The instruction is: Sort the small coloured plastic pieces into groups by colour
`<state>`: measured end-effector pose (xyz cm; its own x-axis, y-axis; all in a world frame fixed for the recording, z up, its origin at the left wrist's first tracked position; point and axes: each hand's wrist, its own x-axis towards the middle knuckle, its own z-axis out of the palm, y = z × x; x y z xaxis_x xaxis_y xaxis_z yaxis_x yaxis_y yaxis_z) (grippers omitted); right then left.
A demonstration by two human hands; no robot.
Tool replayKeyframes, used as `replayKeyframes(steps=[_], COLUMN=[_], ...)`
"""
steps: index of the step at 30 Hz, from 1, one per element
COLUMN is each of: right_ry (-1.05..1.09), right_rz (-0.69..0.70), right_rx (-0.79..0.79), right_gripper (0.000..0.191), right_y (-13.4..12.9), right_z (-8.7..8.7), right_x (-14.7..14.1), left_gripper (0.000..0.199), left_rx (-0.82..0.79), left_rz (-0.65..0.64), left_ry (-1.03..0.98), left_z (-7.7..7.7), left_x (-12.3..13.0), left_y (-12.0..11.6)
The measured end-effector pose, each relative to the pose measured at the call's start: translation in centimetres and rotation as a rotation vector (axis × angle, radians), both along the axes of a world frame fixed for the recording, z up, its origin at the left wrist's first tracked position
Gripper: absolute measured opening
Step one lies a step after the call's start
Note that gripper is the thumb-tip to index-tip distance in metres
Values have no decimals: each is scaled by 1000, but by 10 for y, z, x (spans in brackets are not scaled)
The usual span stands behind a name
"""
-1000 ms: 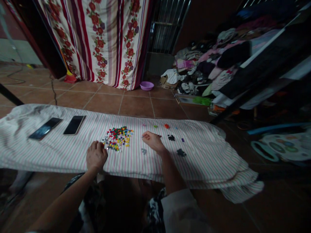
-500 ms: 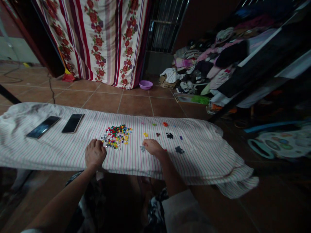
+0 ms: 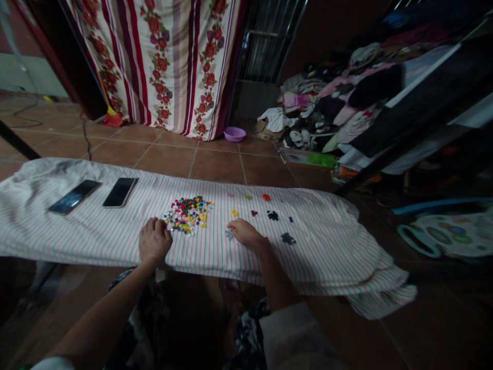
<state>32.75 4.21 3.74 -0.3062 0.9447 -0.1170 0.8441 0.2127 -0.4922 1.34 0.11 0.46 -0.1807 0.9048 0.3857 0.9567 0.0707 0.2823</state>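
Observation:
My left hand [image 3: 155,240] rests palm down on the striped cloth [image 3: 208,257], its loosely bent fingers at the near left edge of a mixed pile of small coloured pieces [image 3: 191,211]. The pieces look like beads or tiny bricks, too small to tell. Over a small group of light grey pieces [image 3: 230,234] is my right hand [image 3: 246,235], thumb and fingers pinched; anything between them is hidden. Around it lie small groups sorted by colour: yellow pieces [image 3: 234,213], brown pieces [image 3: 254,213], black pieces [image 3: 272,215], dark grey pieces [image 3: 288,238] and orange pieces [image 3: 265,197].
Two phones [image 3: 75,197] lie on the cloth at left. Beyond the table, a purple basin [image 3: 234,134] stands on the tiled floor near a floral curtain [image 3: 181,67]. Clothes [image 3: 327,97] are heaped at the back right. A dark bar [image 3: 370,169] slants past the table's right end.
The camera view has shifted a little, so everything sits slightly further right. Both hands keep about the same places and poses on the cloth.

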Motion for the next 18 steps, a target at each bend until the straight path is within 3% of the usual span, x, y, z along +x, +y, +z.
replayKeyframes(steps=[18], right_ry=[43], right_rz=[-26], right_rx=[1], right_gripper=[27], right_y=[4], right_z=[-2], right_x=[-2], left_gripper=[26], left_rx=[-4], left_rz=[-1], left_ry=[24], left_z=[2], left_x=[0], left_y=[0])
